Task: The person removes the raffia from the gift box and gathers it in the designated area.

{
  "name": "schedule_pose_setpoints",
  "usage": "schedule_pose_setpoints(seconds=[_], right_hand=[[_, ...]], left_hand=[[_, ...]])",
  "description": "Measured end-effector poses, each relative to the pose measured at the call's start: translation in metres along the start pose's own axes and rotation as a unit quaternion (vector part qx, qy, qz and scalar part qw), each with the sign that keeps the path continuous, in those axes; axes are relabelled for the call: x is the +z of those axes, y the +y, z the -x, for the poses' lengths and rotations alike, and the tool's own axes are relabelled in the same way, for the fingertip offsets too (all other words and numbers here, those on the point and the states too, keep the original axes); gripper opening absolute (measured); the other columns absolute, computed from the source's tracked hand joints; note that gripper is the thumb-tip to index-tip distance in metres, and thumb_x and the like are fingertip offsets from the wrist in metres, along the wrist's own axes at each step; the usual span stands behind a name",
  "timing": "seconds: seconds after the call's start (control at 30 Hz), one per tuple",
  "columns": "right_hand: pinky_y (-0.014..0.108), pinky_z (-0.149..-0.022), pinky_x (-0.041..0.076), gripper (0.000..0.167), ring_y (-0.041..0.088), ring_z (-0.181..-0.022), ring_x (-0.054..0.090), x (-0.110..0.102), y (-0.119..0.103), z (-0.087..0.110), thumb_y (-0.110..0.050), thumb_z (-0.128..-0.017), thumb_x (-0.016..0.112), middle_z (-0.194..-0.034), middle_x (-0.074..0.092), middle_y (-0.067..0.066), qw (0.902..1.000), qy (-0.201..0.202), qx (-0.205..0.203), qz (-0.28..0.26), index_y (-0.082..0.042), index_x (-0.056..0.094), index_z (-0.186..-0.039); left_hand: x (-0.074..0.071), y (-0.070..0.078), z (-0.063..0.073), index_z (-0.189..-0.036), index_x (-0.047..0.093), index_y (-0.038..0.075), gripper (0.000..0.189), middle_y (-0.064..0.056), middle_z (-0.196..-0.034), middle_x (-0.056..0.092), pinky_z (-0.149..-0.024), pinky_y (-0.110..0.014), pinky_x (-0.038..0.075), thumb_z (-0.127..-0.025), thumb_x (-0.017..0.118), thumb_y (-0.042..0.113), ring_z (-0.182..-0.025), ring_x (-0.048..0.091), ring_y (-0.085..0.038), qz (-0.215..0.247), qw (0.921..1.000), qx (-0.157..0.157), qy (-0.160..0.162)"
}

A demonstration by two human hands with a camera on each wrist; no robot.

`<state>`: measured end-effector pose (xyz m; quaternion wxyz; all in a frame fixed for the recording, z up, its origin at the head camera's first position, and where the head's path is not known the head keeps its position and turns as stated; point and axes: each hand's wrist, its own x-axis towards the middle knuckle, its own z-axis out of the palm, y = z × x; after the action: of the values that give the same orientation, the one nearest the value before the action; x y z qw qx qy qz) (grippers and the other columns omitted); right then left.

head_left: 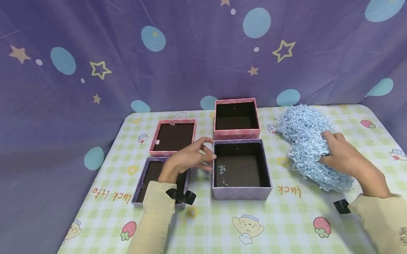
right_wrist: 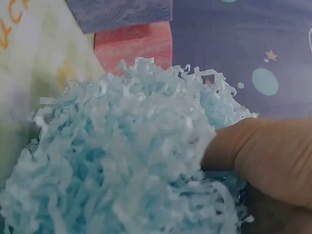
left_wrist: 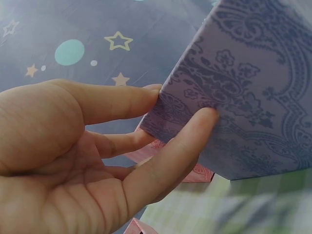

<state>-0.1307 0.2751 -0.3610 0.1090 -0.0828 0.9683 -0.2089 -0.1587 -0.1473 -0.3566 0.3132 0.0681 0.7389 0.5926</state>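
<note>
My left hand touches the left side of the purple box, with nearly straight, spread fingers. In the left wrist view the fingertips lie at the box's patterned outer wall near a corner. A few light blue shreds lie inside that box, towards its left. On the right, my right hand grips into a big heap of light blue shredded paper. Its fingertips are hidden in the shreds; in the right wrist view the thumb sinks into the heap.
Behind the purple box stands a pink box with a dark inside. At left a pink lid and a purple lid lie with their dark insides up, the purple one partly under the left arm. A purple curtain hangs behind the table.
</note>
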Motion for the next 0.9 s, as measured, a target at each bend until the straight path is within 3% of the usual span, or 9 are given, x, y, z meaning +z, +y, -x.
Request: schedule_pose_setpoints(seconds=[0.27,0.9], right_hand=[[0.069,-0.085,0.039,0.078,0.063,-0.108,0.036,0.004,0.005,-0.003,-0.008,-0.083,0.065,-0.129,0.02,0.049,0.9989,-0.02,0.036,0.021,0.017,0.018,-0.139],[0.067,-0.083,0.041,0.081,0.063,-0.099,0.043,-0.002,0.017,0.014,-0.012,-0.081,0.068,-0.117,0.021,0.048,0.9953,-0.071,0.058,0.032,0.02,0.015,-0.132]], left_hand=[[0.0,0.0,0.0,-0.139,0.03,0.009,0.057,-0.016,-0.105,0.046,-0.087,-0.054,0.052,-0.091,0.059,0.0,-0.083,0.062,-0.025,-0.001,1.0,0.001,-0.001],[-0.001,-0.001,0.0,-0.14,0.03,0.01,0.057,-0.017,-0.105,0.047,-0.086,-0.052,0.053,-0.091,0.059,0.001,-0.084,0.062,-0.026,-0.002,1.0,0.001,0.0]])
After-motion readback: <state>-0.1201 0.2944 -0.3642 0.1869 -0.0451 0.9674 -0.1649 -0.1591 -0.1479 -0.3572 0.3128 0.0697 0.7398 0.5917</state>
